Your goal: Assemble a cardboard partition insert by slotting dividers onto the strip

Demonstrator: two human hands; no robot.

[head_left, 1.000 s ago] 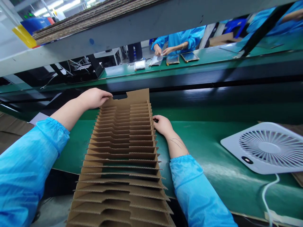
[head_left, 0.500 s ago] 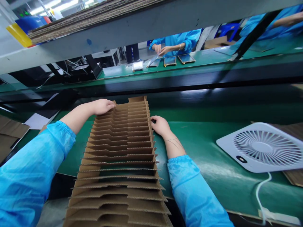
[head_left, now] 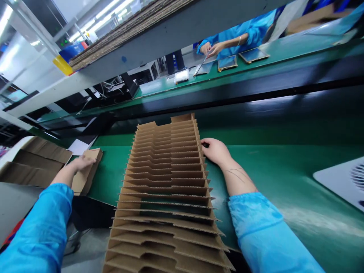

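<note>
A long cardboard divider point(head_left: 159, 151), with several slotted cross-pieces standing in rows, runs from the middle of the green bench toward me. My right hand point(head_left: 216, 152) is at its right side, thumb and finger closed on the edge of the long side strip. Off to the left, my left hand point(head_left: 82, 163) lies over a small stack of cardboard pieces point(head_left: 92, 155). Its fingers look stretched out, slightly blurred, and nothing shows in them.
More flat cardboard point(head_left: 40, 161) lies at the far left. A white fan point(head_left: 347, 180) is at the right edge. Overhead, a shelf point(head_left: 159, 41) carries cardboard sheets. Across the bench, a co-worker's hands point(head_left: 213, 49) work beside several flat screens point(head_left: 227, 63).
My left hand has left the divider's far left corner and moved left to the cardboard stack. My right hand stays at the divider's side. The view has turned left.
</note>
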